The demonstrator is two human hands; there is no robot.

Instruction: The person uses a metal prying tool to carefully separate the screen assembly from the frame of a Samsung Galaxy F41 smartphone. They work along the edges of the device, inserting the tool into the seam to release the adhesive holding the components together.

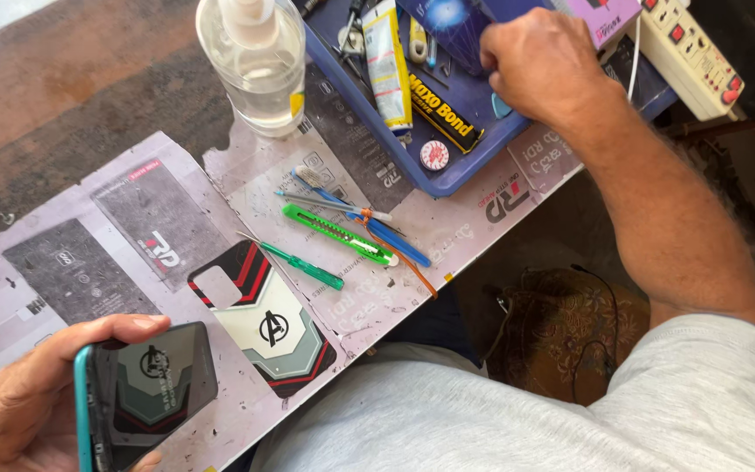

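My left hand (10, 406) has its fingers (89, 336) wrapped around a teal-edged phone (146, 393), screen side up, a patterned skin film lying on it, low at the near edge of the surface (72, 192). My right hand (539, 61) is clenched inside the blue tray (447, 170); whether it grasps anything I cannot tell. Just beside the phone lies the matching skin sheet (264, 319), then a green screwdriver (303, 262), a green cutter (338, 234) and a blue toothbrush (364, 218). I judge two risks: the one-handed grip lets the phone tilt and the film shift, and the reaching arm may knock the spray bottle (255, 65) beside the tray.
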